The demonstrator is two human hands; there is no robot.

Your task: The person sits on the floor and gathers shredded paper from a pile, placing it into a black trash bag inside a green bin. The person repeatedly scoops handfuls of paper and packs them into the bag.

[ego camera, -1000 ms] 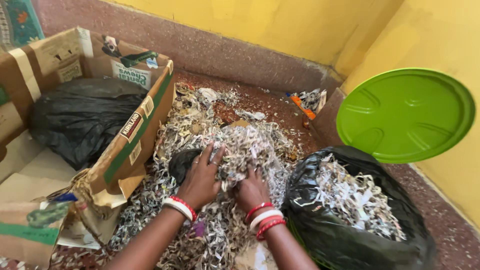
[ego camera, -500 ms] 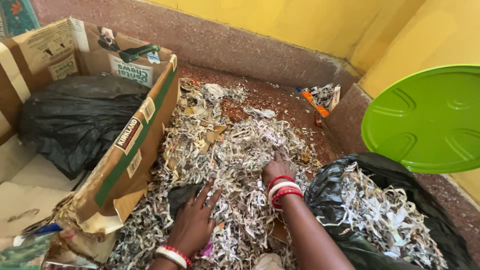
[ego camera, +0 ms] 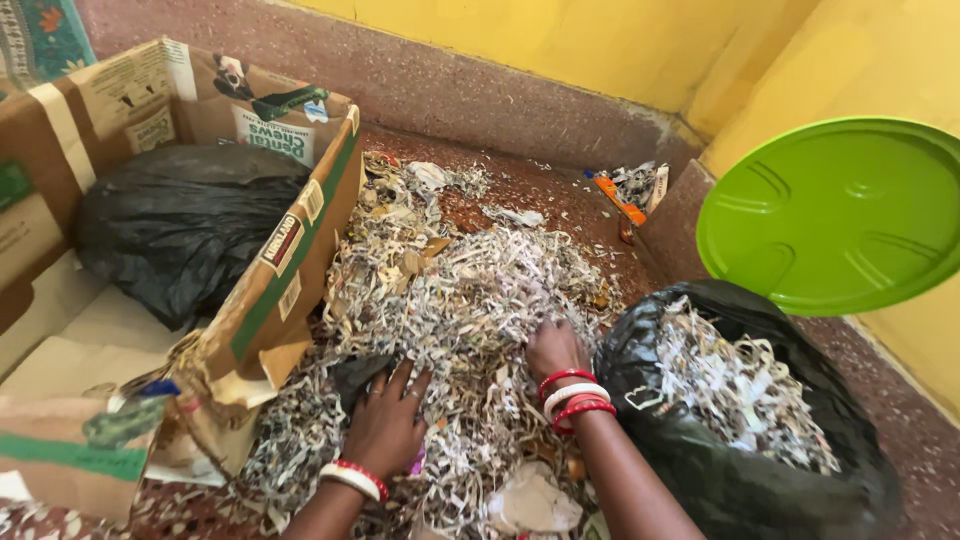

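Step in hand: gathering the loose heap of shredded paper strips (ego camera: 470,300) beside the black plastic bag (ego camera: 720,470). The left hand (ego camera: 385,425) lies flat, fingers spread wide; the right hand (ego camera: 555,350) digs in with fingers buried, grip indeterminate. Judged next: close both hands on 1 bundle and lift it clear of the bag rim.

Head view: both hands down in a heap of shredded paper (ego camera: 460,300) on a reddish speckled floor (ego camera: 560,190); left hand (ego camera: 388,425) lies flat on the shreds, fingers spread, red and white bangles at the wrist; right hand (ego camera: 553,348) is pushed into the heap, fingers buried, so its grip can't be read; black bin bag (ego camera: 700,470) just right of that wrist, open, part-filled with shreds; green round lid (ego camera: 840,215) above the bag, against the yellow wall (ego camera: 600,40); cardboard box (ego camera: 290,250) at left, holding a second black bag (ego camera: 180,225); small orange item (ego camera: 620,200) by the far wall, too small to identify.
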